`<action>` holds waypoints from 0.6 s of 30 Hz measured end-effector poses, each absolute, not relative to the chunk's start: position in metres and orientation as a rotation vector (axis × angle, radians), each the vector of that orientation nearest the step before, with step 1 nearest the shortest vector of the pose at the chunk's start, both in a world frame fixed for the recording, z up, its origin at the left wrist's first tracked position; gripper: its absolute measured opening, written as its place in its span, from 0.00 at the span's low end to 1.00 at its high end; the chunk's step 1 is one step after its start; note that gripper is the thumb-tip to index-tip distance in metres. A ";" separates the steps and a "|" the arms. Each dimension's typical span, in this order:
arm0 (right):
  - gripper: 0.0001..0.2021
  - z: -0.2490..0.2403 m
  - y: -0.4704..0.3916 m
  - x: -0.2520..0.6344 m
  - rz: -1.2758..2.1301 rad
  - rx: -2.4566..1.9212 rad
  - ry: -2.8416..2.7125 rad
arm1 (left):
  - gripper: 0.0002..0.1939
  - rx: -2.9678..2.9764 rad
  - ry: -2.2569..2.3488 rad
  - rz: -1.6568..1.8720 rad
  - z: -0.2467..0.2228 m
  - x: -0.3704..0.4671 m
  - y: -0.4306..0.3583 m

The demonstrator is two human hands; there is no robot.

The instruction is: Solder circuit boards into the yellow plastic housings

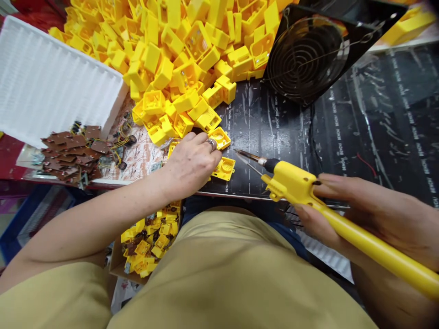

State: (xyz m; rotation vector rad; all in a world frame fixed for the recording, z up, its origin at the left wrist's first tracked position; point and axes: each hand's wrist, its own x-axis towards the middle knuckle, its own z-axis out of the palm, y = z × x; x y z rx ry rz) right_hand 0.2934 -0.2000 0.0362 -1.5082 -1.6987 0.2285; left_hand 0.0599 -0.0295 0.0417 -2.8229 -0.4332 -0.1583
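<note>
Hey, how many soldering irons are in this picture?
1. The yellow soldering iron is in the right hand, its tip pointing toward the small yellow casings beside the left hand. Others could be hidden, for instance under the yellow heap.

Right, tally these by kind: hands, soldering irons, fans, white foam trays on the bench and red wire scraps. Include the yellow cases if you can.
Left hand and right hand: 2
Soldering iron: 1
Fan: 1
White foam tray: 1
Red wire scrap: 1
Total: 6
Yellow cases overlap too much to count, so they are left out.
</note>
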 end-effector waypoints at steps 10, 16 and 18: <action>0.31 0.009 -0.192 0.312 -0.004 -1.418 -1.862 | 0.10 -2.817 -0.486 -0.174 0.039 0.062 -0.036; 0.33 0.012 -0.196 0.327 0.027 -1.427 -1.898 | 0.15 -3.122 -0.690 -0.236 0.060 0.039 -0.010; 0.32 0.010 -0.199 0.334 0.096 -1.424 -1.864 | 0.19 -3.194 -0.686 -0.315 0.061 0.030 -0.004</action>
